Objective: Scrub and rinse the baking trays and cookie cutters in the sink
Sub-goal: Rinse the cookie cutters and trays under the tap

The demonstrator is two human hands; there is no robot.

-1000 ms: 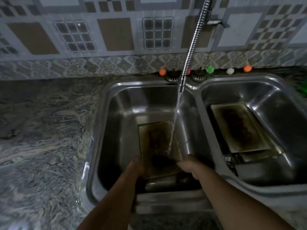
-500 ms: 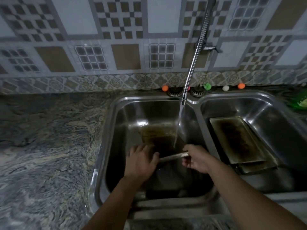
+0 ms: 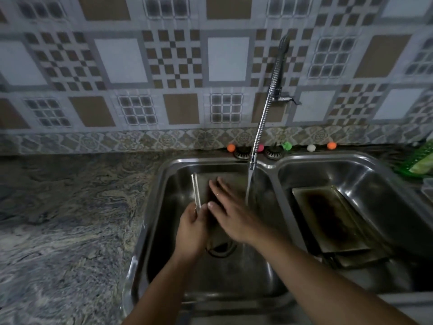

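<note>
Tray (image 3: 206, 184) stood on edge in left basin, left hand (image 3: 191, 231) clamped on its rim, right hand (image 3: 230, 214) flat against its face, fingers straight.

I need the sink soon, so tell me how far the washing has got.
Nothing looks finished. In hand: the left hand grips a tray in the left basin while the right hand rubs it beside the running water. Left: the stained trays stacked in the right basin.
</note>
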